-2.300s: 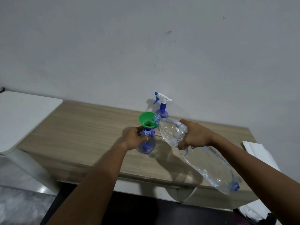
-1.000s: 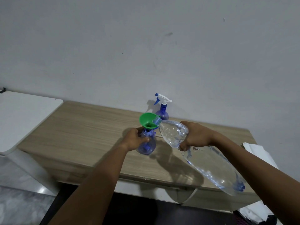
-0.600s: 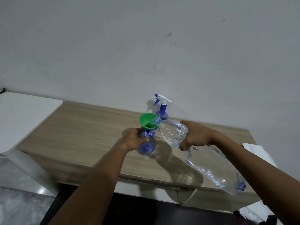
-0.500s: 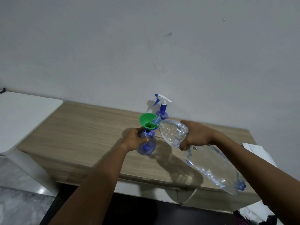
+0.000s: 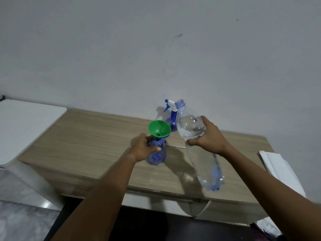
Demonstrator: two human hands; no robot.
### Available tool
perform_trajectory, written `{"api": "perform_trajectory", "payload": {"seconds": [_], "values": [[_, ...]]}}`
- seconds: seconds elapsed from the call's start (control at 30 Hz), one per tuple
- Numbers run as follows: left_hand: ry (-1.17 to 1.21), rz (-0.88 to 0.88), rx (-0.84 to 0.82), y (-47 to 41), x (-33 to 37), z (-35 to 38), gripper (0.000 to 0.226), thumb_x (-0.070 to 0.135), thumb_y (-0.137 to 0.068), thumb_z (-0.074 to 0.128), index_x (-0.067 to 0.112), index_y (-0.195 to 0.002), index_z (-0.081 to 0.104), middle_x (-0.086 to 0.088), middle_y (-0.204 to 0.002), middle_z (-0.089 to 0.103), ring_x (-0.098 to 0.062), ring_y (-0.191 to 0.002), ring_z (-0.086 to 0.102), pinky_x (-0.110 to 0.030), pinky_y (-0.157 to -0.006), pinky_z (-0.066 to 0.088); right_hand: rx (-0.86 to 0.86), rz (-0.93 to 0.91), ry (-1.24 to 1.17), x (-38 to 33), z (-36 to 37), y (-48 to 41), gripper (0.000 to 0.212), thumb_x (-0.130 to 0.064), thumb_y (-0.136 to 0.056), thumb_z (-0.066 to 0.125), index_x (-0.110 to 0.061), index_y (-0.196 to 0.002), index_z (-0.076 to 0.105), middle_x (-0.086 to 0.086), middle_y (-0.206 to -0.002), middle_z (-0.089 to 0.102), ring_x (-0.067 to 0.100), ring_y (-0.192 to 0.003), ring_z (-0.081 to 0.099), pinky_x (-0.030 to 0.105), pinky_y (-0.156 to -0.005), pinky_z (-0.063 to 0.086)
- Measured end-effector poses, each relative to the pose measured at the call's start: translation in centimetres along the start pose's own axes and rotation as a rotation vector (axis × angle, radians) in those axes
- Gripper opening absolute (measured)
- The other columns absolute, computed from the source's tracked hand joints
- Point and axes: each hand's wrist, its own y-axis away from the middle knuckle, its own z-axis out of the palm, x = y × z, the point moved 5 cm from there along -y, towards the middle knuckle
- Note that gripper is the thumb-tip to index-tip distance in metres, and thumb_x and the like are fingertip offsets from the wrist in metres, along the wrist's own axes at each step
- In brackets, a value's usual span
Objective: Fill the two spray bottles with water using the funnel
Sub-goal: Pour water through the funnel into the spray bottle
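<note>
On the wooden desk [image 5: 97, 136], my right hand [image 5: 209, 140] grips the big water bottle [image 5: 199, 146], mouth tipped up. My left hand [image 5: 144, 150] clasps the near spray bottle [image 5: 157, 153] under the green funnel [image 5: 159, 128]. Second spray bottle [image 5: 171, 117] waits behind; I should move the funnel level.

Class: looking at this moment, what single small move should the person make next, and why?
Probably set the water bottle down upright on the table. The right hand holds it mouth-up, clear of the green funnel, which sits in the spray bottle gripped by the left hand.
</note>
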Motion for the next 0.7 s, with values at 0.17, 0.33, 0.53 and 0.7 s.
{"api": "perform_trajectory", "payload": {"seconds": [0.17, 0.33, 0.53, 0.7], "values": [[-0.011, -0.002, -0.001, 0.0, 0.0, 0.0, 0.046, 0.003, -0.078, 0.081, 0.005, -0.121, 0.067, -0.008, -0.113, 0.074, -0.02, -0.101, 0.068, -0.037, -0.095, 0.053, 0.302, 0.021, -0.259, 1.3, 0.3, -0.7, 0.064, -0.012, -0.062, 0.089, -0.027, -0.114, 0.055, -0.018, -0.098, 0.068, -0.005, -0.086, 0.066, 0.017, -0.071, 0.051], [-0.005, -0.007, -0.003, -0.1, -0.2, -0.1, 0.052, 0.021, -0.066, 0.083, 0.009, -0.115, 0.069, -0.007, -0.108, 0.075, -0.023, -0.102, 0.07, -0.041, -0.093, 0.054, 0.452, 0.042, -0.335, 2.8, 1.8, -0.7, 0.073, -0.019, -0.063, 0.092, -0.026, -0.123, 0.051, -0.023, -0.101, 0.066, -0.006, -0.091, 0.065, 0.024, -0.077, 0.055], [-0.037, -0.012, 0.01, -0.5, -0.9, -0.3, 0.045, 0.008, -0.075, 0.084, 0.006, -0.118, 0.068, -0.006, -0.11, 0.075, -0.026, -0.106, 0.069, -0.042, -0.095, 0.054, 0.502, 0.064, -0.305, 4.0, 2.8, -0.5, 0.081, -0.025, -0.064, 0.093, -0.028, -0.13, 0.046, -0.033, -0.102, 0.058, -0.01, -0.087, 0.061, 0.025, -0.08, 0.053], [-0.04, -0.001, 0.009, -0.6, -0.9, -0.3, 0.045, 0.002, -0.077, 0.082, 0.006, -0.119, 0.067, -0.008, -0.112, 0.074, -0.026, -0.106, 0.068, -0.036, -0.092, 0.053, 0.511, 0.042, -0.296, 4.7, 2.9, 0.0, 0.086, -0.034, -0.064, 0.094, -0.03, -0.132, 0.042, -0.028, -0.11, 0.058, 0.007, -0.102, 0.062, 0.025, -0.084, 0.053]]}}
